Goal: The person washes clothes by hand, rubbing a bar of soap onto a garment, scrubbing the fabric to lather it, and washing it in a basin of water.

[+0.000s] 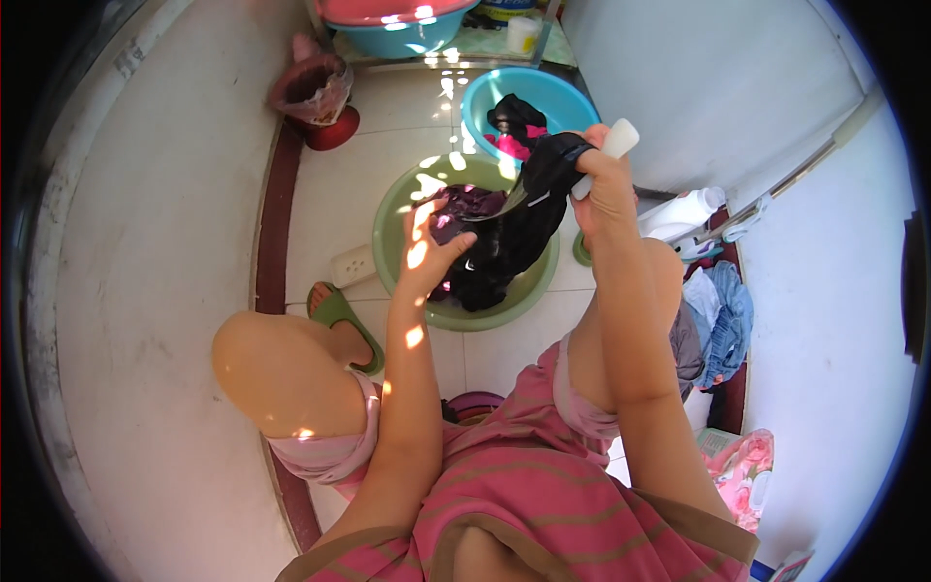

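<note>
A black wet-looking garment (524, 223) is stretched upward out of a green basin (390, 257) on the floor. Its upper end is in my right hand (608, 184), which is closed around it. The same hand also grips a long white bar (621, 139), apparently soap, with one end poking out above the fingers. My left hand (427, 252) is at the basin's left side, thumb and fingers apart, beside the black garment. Dark purple cloth (475, 201) lies in the basin behind that hand; part of it is hidden.
Beyond stands a blue basin (572, 97) holding black and pink cloth. A red bin (315, 92) is at the left wall, a white power-strip-like block (353, 264) near the green basin. To the right are a white bottle (684, 213) and a clothes pile (718, 320). Walls flank both sides.
</note>
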The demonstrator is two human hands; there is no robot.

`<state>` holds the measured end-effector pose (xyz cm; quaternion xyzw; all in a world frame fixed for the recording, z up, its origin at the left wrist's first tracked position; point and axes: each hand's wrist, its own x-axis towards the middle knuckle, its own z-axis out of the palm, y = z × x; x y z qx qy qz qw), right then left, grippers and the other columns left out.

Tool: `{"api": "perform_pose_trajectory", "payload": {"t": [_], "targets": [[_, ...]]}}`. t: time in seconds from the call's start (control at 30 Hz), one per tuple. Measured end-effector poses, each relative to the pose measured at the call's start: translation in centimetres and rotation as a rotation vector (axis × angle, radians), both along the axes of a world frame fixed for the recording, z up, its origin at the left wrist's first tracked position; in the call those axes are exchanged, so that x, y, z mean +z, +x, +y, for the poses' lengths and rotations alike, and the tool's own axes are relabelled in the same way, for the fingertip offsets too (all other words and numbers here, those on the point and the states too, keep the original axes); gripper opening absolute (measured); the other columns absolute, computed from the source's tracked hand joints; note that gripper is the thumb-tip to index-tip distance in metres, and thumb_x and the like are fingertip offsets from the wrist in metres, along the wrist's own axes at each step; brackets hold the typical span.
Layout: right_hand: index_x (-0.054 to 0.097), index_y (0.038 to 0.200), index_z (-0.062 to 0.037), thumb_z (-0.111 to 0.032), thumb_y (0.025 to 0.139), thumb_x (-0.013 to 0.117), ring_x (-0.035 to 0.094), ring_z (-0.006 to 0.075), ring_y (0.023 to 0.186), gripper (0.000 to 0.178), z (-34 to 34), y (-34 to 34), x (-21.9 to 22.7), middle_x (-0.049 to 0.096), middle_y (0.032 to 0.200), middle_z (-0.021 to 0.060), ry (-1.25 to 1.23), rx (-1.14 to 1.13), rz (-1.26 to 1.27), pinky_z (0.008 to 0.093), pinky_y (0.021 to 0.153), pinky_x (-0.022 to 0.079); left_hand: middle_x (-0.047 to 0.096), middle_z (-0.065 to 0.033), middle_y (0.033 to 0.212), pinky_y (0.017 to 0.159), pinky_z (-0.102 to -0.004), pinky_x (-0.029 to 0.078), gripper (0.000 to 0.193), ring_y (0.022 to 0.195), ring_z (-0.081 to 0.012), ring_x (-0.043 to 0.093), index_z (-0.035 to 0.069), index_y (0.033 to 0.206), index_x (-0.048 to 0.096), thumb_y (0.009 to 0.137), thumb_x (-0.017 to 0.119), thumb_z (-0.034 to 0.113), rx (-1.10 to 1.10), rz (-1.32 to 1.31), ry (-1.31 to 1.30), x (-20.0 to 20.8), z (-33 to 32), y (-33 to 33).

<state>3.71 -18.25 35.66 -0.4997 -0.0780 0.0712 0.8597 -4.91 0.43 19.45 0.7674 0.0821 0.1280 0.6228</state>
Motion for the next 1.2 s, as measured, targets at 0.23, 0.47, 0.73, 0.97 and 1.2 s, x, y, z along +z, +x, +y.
{"api": "perform_pose_trajectory", "payload": {"t": [0.23,0.47,0.73,0.97,1.2], "targets": [[0.042,0.079,-0.0105,0.01,0.066,0.045,0.056,0.0223,0.076,0.025,-1.0,-0.2,0.8,0.055,0.082,0.0112,0.357,0.092,-0.04,0.0331,0.071,0.048,0.057,-0.0198,0.121,0.096,-0.0353,0.042,0.074,0.114,-0.0319,0.054,0.005,0.129,0.049,0.066,0.08,0.027,-0.148,-0.021,0.172,-1.5,-4.6,-0.4],[0.049,0.098,-0.0039,0.004,0.068,0.047,0.054,0.0201,0.084,0.031,-3.9,3.9,-0.3,0.054,0.09,0.0089,-0.118,-0.477,-0.208,0.0321,0.078,0.045,0.056,-0.0158,0.12,0.093,-0.0343,0.043,0.041,0.1,-0.0256,0.057,-0.003,0.115,0.057,0.091,0.053,0.03,0.053,-0.275,-0.856,1.3,0.1,-0.9],[0.054,0.115,-0.0118,-0.025,0.077,0.067,0.052,0.0325,0.084,0.043,7.7,-6.7,-6.3,0.052,0.096,0.0155,-1.083,-0.034,-0.968,0.0409,0.075,0.043,0.056,-0.0134,0.116,0.099,-0.0414,0.039,0.045,0.117,-0.0296,0.048,0.006,0.115,0.055,0.091,0.047,0.044,0.144,-0.581,-1.291,-0.9,-1.0,-0.5],[0.055,0.1,-0.0046,-0.027,0.083,0.061,0.053,0.0361,0.087,0.029,5.0,1.4,-10.5,0.056,0.088,0.0148,-1.1,-0.298,-0.597,0.0429,0.072,0.043,0.056,-0.005,0.126,0.106,-0.039,0.033,0.039,0.121,-0.0224,0.048,0.01,0.12,0.057,0.098,0.036,0.034,-0.122,-0.273,-1.774,5.3,-6.2,-0.5],[0.057,0.083,-0.0094,-0.03,0.088,0.054,0.058,0.034,0.073,0.021,8.0,-4.2,-8.7,0.057,0.082,0.0122,-1.213,0.006,-1.05,0.0433,0.061,0.047,0.055,-0.0065,0.126,0.102,-0.0387,0.038,0.037,0.116,-0.0225,0.05,0.009,0.12,0.054,0.098,0.035,0.03,-0.115,-0.381,-1.613,3.5,-5.1,-1.3]]}}
